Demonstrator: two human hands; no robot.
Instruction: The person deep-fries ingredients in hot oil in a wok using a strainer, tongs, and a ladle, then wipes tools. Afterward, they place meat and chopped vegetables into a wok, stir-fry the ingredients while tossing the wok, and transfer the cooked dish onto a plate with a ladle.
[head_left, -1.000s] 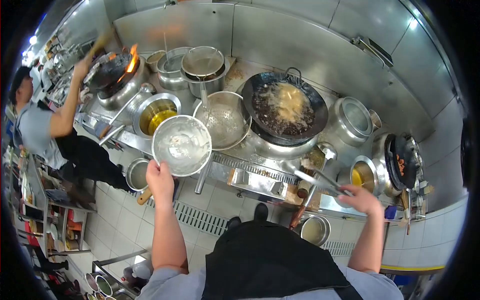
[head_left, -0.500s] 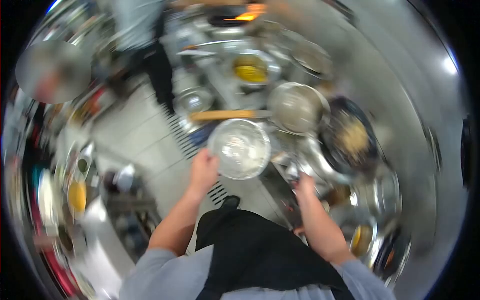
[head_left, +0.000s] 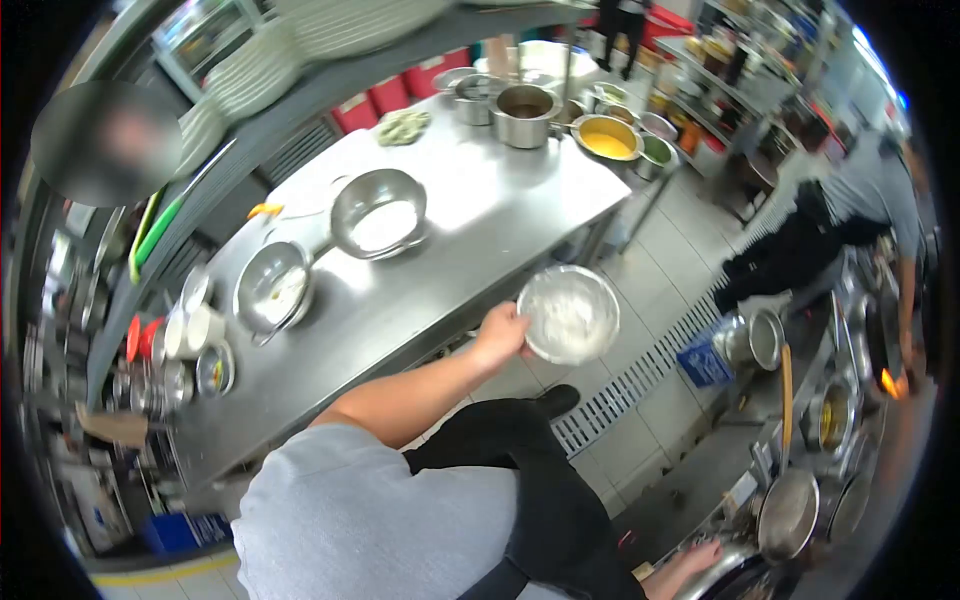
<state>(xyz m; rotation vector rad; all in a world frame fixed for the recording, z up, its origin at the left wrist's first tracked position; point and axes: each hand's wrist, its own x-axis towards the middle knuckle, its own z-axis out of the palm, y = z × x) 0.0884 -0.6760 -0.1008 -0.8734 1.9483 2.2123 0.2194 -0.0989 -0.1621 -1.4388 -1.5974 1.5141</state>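
i note a kitchen with a tiled floor [head_left: 655, 225] and a long steel table [head_left: 480, 235], bright with glare. the metal bowl [head_left: 592, 335] is raised off the table's edge, its inside smeared white. the left hand [head_left: 502, 336] pinches its rim. the right hand [head_left: 693, 560] is beside the stove [head_left: 722, 572], grip impossible to tell. two bowls [head_left: 372, 190] and a pot [head_left: 525, 128] occupy the table; a strainer [head_left: 788, 515] lies near the right hand.

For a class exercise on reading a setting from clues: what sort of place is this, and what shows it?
Most likely a restaurant or other commercial kitchen. Clues: big stacks of white plates, a long steel table bearing metal pots, and an open flame.
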